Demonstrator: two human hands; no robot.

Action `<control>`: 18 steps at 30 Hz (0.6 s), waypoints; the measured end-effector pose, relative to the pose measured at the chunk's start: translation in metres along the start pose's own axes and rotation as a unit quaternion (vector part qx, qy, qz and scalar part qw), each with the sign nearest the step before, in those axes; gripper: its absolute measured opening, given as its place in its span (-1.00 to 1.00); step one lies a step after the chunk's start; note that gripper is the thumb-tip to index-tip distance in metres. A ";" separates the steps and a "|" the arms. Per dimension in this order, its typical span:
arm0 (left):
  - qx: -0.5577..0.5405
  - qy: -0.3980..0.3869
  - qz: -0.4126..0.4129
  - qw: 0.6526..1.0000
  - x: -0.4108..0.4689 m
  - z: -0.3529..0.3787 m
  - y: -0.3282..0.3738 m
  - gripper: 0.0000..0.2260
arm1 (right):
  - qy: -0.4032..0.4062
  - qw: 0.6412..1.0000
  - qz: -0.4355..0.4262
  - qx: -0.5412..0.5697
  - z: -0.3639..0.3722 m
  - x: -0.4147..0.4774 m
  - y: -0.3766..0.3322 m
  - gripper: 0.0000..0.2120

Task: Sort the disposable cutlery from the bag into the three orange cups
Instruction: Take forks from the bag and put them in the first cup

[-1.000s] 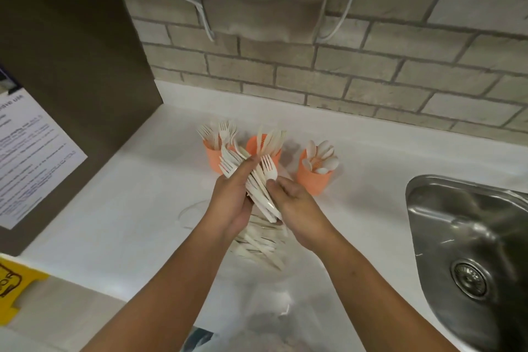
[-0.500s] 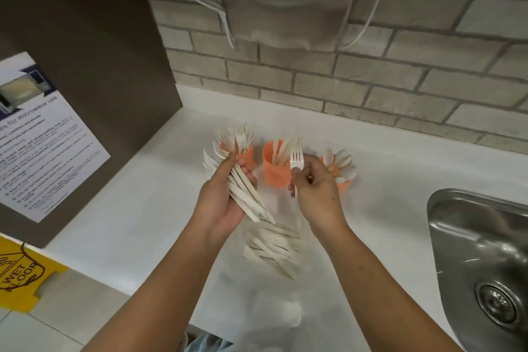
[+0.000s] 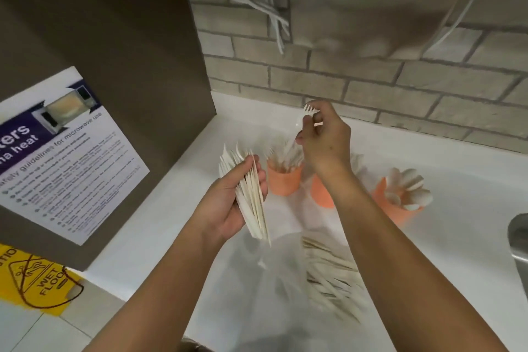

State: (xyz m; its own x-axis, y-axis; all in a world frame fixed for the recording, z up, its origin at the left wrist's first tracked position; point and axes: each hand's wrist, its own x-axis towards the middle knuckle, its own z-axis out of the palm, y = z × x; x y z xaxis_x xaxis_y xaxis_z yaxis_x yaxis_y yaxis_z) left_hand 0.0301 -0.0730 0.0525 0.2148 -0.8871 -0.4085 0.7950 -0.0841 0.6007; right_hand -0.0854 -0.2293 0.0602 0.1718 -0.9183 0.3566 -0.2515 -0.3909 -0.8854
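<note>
Disposable cutlery [image 3: 331, 274]: pale, thin, one-piece items. A loose heap lies in the clear bag [image 3: 257, 254] on the near part of the white counter [image 3: 171, 217]. The left hand [image 3: 228, 208] grips a fanned bundle [image 3: 249, 194] of flat pieces, fingers curled round its middle, tips pointing away and handle ends toward the bag. The right hand [image 3: 325, 140] pinches a single fork [image 3: 306, 112] between thumb and fingertips, tines up, above the left cup [image 3: 284, 182], which holds forks. The middle cup [image 3: 321, 194] is mostly hidden behind the right wrist; its contents are probably knives, not confirmed. The right cup [image 3: 397, 210] holds spoons, bowls up. Handling judgement: the pieces look very light, stiff but likely to snap if bent, smooth enough to slide out of a fanned stack, and fork tines could snag on neighbours. Best hold: pinch one piece at mid-handle and lower it handle first into its cup. Squeeze the bundle across its middle so it does not splay.
</note>
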 end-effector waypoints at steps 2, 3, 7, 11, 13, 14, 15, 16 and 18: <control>0.006 -0.002 -0.008 1.000 0.005 -0.009 0.004 -0.88 | -0.005 0.999 -0.028 -0.032 0.017 0.005 0.013 -0.82; 0.003 -0.005 -0.014 1.000 0.007 -0.013 0.005 -0.88 | -0.007 0.998 -0.044 -0.052 0.023 0.006 0.018 -0.83; 0.020 -0.011 -0.032 0.999 0.015 -0.022 0.007 -0.85 | -0.008 0.982 -0.091 -0.167 0.037 0.008 0.037 -0.82; 0.019 -0.029 -0.029 0.999 0.026 -0.025 0.011 -0.83 | -0.072 0.916 -0.066 -0.390 0.038 0.008 0.042 -0.79; 0.012 -0.042 -0.030 0.999 0.030 -0.026 0.012 -0.84 | -0.066 0.913 -0.084 -0.394 0.033 0.004 0.032 -0.75; 0.012 -0.050 -0.031 0.998 0.031 -0.026 0.012 -0.85 | -0.054 0.931 -0.105 -0.345 0.031 0.002 0.024 -0.73; 0.015 -0.055 -0.033 0.998 0.033 -0.027 0.013 -0.85 | -0.056 0.956 -0.107 -0.268 0.028 -0.001 0.013 -0.75; 0.021 -0.059 -0.034 0.997 0.035 -0.027 0.013 -0.86 | -0.084 0.976 -0.079 -0.183 0.024 -0.003 0.001 -0.80; 0.039 -0.058 -0.035 0.997 0.038 -0.026 0.015 -0.87 | -0.199 0.978 0.028 -0.060 0.017 -0.009 -0.022 -0.91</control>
State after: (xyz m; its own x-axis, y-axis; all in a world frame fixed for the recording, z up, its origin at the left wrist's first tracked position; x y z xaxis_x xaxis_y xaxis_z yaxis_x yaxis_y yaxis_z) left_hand 0.0647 -0.0962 0.0285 0.0901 -0.9237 -0.3725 0.7586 -0.1787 0.6266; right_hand -0.0650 -0.2117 0.0717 0.5056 -0.8510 0.1421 -0.3781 -0.3665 -0.8501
